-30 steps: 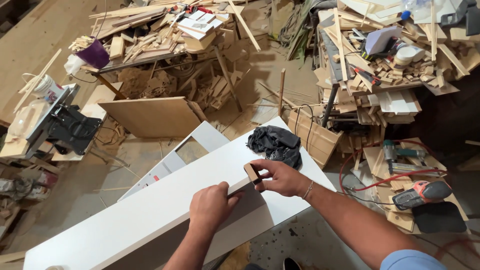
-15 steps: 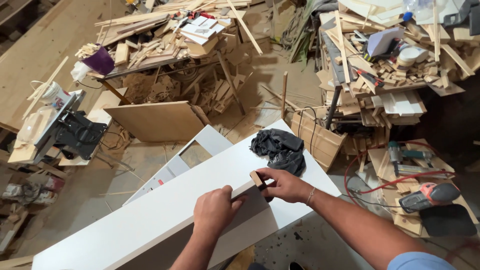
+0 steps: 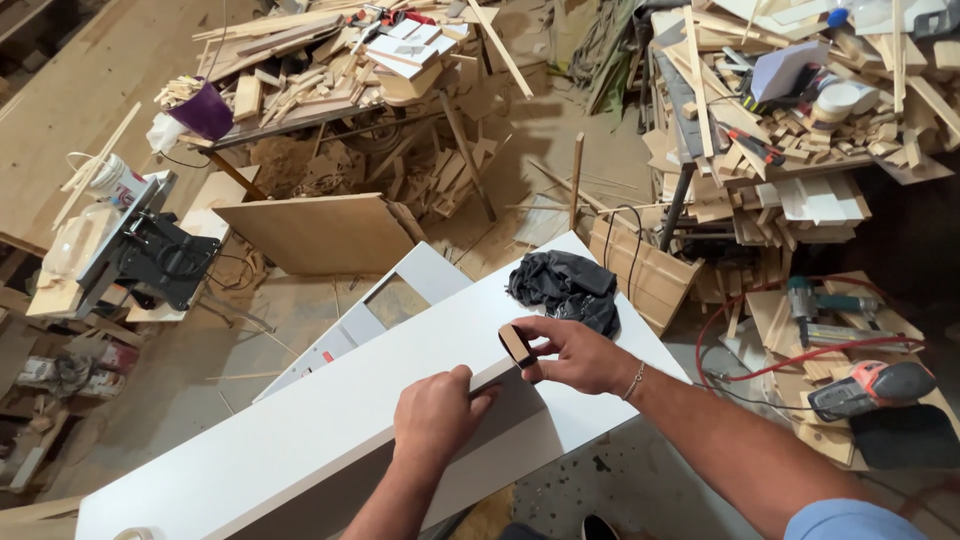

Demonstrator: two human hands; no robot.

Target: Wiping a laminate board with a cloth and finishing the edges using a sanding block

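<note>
Sanding block [image 3: 517,345], small and tan, sits pinched in the right hand [image 3: 575,355] on the white board's [image 3: 300,430] edge. Left hand [image 3: 432,415] presses loosely curled on the board, holding nothing. Dark rag [image 3: 565,285] lies just beyond.

left hand [image 3: 432,418]: bare, no ring or watch showing
left forearm: bare, no sleeve in view
right hand [image 3: 580,355]: bare
right wrist: thin silver chain bracelet [image 3: 634,381]
right arm: bare forearm; light blue short sleeve [image 3: 850,520] at the upper arm
</note>
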